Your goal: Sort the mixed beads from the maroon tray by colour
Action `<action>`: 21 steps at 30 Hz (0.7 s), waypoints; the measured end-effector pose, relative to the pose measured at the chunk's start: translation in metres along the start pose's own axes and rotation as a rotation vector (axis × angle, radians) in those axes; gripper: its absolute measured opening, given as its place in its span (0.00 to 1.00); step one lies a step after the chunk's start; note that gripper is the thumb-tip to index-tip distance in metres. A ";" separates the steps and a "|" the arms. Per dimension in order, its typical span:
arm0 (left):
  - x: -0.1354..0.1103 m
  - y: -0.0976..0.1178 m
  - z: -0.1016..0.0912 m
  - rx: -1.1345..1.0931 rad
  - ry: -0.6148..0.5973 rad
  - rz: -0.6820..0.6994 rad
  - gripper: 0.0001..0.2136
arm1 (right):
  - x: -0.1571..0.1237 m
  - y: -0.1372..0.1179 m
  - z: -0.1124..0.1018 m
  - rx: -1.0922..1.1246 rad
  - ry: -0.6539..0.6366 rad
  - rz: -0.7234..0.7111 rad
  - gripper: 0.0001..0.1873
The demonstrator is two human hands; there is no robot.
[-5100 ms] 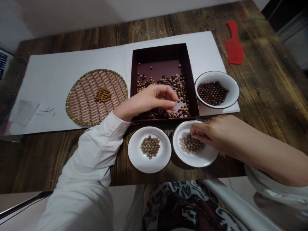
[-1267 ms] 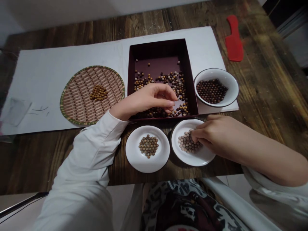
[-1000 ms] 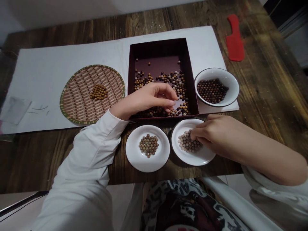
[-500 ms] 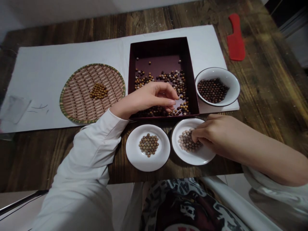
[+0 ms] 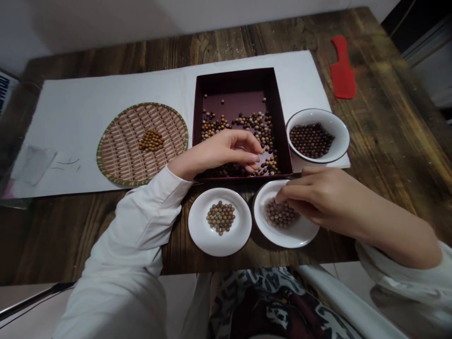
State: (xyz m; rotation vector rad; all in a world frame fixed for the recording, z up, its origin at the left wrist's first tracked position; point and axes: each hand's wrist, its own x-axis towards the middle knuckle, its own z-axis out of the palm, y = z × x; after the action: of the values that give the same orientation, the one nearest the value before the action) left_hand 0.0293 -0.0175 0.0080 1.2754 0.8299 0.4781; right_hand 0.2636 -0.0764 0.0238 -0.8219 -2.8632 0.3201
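Note:
My left hand [image 5: 235, 153] hovers over the near part of a dark maroon box [image 5: 236, 100] of mixed brown, yellow and pale beads [image 5: 261, 127]. Its fingers are loosely curled, thumb and index tips slightly apart, no bead visible between them. Over the right white plate [image 5: 296, 238], my right hand [image 5: 307, 195] has thumb and fingers pinched together; whether a bead is in them is hidden. Just under its fingertips sit pale pinkish beads [image 5: 280, 214]. The left white plate [image 5: 199, 235] carries greenish-brown beads [image 5: 221, 217].
A round woven tray [image 5: 118, 146] with yellow-brown beads [image 5: 151, 140] lies to the left. Right of the box, a white bowl [image 5: 341, 129] contains dark brown beads [image 5: 310, 140]. A red comb [image 5: 342, 70] rests at the far right of the wooden table [image 5: 384, 141]. White board [image 5: 81, 103] lies underneath.
My right hand has lifted slightly and shifted a little left over the pale beads. The left hand keeps its place over the box. The whole view has tilted, so the table appears lower.

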 end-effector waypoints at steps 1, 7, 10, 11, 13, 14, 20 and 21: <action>-0.001 0.001 0.001 -0.006 0.001 -0.008 0.06 | 0.002 0.000 -0.002 0.016 0.040 -0.014 0.12; -0.002 0.001 0.000 -0.067 -0.040 -0.042 0.08 | 0.012 -0.002 0.004 0.009 0.278 0.098 0.12; -0.002 -0.002 -0.002 -0.129 -0.085 -0.044 0.12 | 0.017 -0.003 0.011 -0.005 0.302 0.183 0.09; -0.002 -0.003 -0.003 -0.146 -0.096 -0.042 0.15 | 0.018 -0.004 0.013 -0.005 0.308 0.206 0.09; -0.003 -0.004 -0.004 -0.157 -0.110 -0.039 0.21 | 0.020 -0.006 0.016 -0.006 0.334 0.240 0.08; -0.003 -0.004 -0.004 -0.151 -0.116 -0.036 0.24 | 0.021 -0.007 0.017 -0.009 0.346 0.248 0.08; -0.005 -0.001 -0.005 -0.097 -0.132 -0.024 0.33 | 0.027 -0.014 0.022 -0.059 0.344 0.255 0.08; -0.005 -0.001 -0.005 -0.095 -0.139 -0.020 0.33 | 0.028 -0.015 0.023 -0.075 0.349 0.254 0.08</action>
State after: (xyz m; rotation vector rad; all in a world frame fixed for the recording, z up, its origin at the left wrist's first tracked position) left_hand 0.0222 -0.0185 0.0084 1.1978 0.6949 0.4028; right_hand 0.2283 -0.0772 0.0074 -1.1342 -2.4637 0.0847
